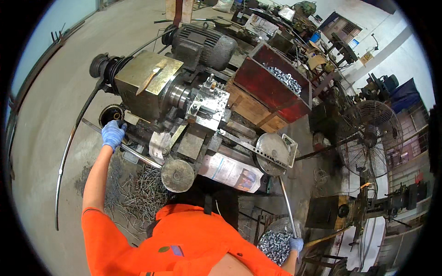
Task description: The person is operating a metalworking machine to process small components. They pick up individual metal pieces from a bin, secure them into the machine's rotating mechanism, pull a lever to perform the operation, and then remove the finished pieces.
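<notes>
Gripping bars [142, 156], left hand [113, 135] (centre-left) and right hand [296, 244] (lower right) seemingly worked the machine [147, 106]. Steady pressure was probably needed next.

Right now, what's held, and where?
Right hand: metal lever, by its outer end. Left hand: over another metal rod; whether it grips it can't be told.

Light: fairly bright and even from where I stand, catching upper faces, its source out of view; white wall [363, 25] brightest, pale floor [50, 133] evenly lit, dark shadow gathered beneath the machine [189, 146]. Glare: hard white glints on the bare-steel tool post [212, 105], softer sheen on the brass-toned housing [147, 76]. Picture: near surfaces reasonably sharp, far clutter softer, straight edges bowed, corners lost to a rounded black border.
</notes>
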`<action>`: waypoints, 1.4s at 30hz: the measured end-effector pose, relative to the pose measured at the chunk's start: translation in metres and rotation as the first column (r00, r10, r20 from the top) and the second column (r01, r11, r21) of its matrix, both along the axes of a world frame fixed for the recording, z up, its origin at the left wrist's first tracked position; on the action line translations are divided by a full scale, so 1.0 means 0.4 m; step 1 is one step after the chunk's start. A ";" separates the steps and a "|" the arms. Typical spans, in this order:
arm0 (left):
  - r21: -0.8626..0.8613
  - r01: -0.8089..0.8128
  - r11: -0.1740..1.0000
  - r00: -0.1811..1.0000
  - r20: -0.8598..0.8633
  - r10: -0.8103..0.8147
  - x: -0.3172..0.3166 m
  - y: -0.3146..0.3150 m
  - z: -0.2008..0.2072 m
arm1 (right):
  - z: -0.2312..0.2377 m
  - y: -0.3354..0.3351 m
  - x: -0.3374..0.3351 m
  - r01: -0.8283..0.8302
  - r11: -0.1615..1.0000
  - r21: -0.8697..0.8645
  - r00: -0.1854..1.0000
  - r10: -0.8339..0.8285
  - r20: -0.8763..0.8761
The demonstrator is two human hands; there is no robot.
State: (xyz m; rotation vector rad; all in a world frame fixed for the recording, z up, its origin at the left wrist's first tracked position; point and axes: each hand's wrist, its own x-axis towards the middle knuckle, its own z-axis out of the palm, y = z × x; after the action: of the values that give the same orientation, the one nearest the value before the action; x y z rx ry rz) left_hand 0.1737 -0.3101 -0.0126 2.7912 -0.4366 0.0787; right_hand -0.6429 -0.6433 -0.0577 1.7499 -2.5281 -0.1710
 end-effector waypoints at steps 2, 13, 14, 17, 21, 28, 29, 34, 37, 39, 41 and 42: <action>0.012 -0.002 1.000 1.000 -0.002 0.002 0.006 0.003 -0.006 | -0.009 0.005 -0.001 -0.027 0.998 -0.050 1.000 0.026 -0.003; -0.013 0.008 1.000 1.000 0.009 -0.008 0.017 0.012 -0.022 | 0.032 0.029 0.054 0.020 0.997 0.069 1.000 -0.019 -0.009; -0.019 0.014 1.000 1.000 0.013 -0.013 0.016 0.012 -0.021 | 0.039 0.032 0.060 0.014 0.997 0.075 1.000 -0.014 -0.003; -0.011 -0.002 1.000 1.000 0.022 0.002 0.014 0.010 -0.021 | 0.030 0.028 0.045 0.031 0.996 0.087 0.999 -0.032 0.009; -0.007 -0.006 1.000 0.998 0.056 0.007 0.023 0.013 -0.037 | 0.021 0.037 0.037 0.044 0.998 0.036 0.999 -0.044 -0.002; -0.052 -0.014 0.999 0.998 0.055 0.017 0.014 0.012 -0.028 | 0.053 0.054 0.079 0.026 0.995 0.099 1.000 -0.027 0.007; -0.041 -0.025 0.999 0.998 0.049 0.027 0.012 0.009 -0.022 | 0.052 0.054 0.078 0.028 0.995 0.096 1.000 -0.029 0.008; -0.033 -0.026 0.999 0.998 0.063 0.028 0.028 0.019 -0.045 | 0.040 0.054 0.077 0.011 0.997 0.070 1.000 -0.011 -0.008; -0.034 -0.010 0.999 0.999 0.034 0.011 0.022 0.005 -0.030 | 0.016 0.050 0.041 0.069 0.995 0.072 0.997 -0.070 0.014; -0.036 -0.007 0.999 1.000 0.013 0.007 0.018 0.008 -0.021 | 0.019 0.051 0.053 0.091 0.993 0.073 0.995 -0.094 0.039; -0.039 -0.015 0.999 0.999 0.042 0.017 0.022 0.014 -0.030 | 0.030 0.058 0.068 0.095 0.994 0.058 0.993 -0.099 0.064; -0.041 -0.018 0.999 0.998 0.056 0.021 0.023 0.016 -0.033 | 0.027 0.059 0.066 0.092 0.995 0.044 0.995 -0.094 0.044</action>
State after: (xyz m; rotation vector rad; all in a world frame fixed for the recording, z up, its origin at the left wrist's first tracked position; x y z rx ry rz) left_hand 0.1827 -0.3036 -0.0259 2.7590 -0.4167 0.1690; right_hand -0.6166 -0.6198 -0.0468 1.6700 -2.6598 -0.1924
